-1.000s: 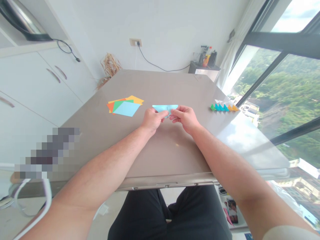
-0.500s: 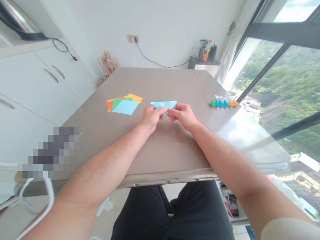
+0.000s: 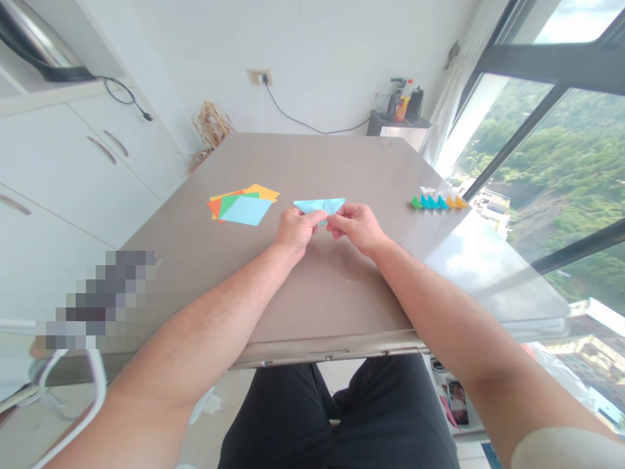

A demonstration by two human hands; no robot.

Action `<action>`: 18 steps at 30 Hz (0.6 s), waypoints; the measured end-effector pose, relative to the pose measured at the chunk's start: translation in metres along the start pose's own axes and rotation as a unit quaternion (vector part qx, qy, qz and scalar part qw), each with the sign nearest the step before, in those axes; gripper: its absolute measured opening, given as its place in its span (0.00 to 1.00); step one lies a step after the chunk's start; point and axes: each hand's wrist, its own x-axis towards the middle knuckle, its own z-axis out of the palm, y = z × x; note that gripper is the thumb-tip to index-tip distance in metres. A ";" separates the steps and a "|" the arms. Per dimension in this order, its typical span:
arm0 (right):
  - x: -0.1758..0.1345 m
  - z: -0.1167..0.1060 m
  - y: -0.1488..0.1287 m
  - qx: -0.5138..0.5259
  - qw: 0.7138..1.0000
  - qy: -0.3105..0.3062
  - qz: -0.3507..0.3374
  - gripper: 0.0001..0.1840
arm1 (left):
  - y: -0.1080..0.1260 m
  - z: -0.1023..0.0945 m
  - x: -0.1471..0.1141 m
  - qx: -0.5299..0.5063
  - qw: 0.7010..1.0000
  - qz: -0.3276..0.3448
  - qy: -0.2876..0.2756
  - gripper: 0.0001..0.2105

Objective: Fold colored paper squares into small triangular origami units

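A folded light-blue origami paper is held over the middle of the table, its long straight edge on the far side. My left hand pinches it from the left, the thumb lying across its near part. From the right, my right hand grips the same paper with thumb and fingers closed. The two thumbs nearly meet, and the paper's lower portion is partly hidden behind them. To the left lie several loose sheets of coloured paper, the light-blue one on top of green, orange and yellow.
A row of small folded paper pieces, green, blue and orange, stands near the table's right edge by the window. The grey table reaches toward the wall. A small cabinet with bottles stands behind it. A blurred patch covers something at left.
Both hands keep hold of the folded paper in almost the same place. Only a tiny shift of the fingers and the camera shows.
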 end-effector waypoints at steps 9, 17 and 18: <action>0.000 0.000 0.000 0.000 0.999 -0.020 0.038 0.04 | -0.003 -0.002 0.002 -0.002 1.000 0.007 -0.006 0.11; -0.001 0.004 -0.002 0.006 0.999 -0.022 0.030 0.05 | -0.002 -0.002 0.001 -0.010 1.000 0.014 -0.006 0.11; -0.002 0.004 -0.002 -0.002 0.999 -0.021 0.026 0.05 | -0.002 -0.002 0.001 -0.011 1.000 0.013 -0.006 0.10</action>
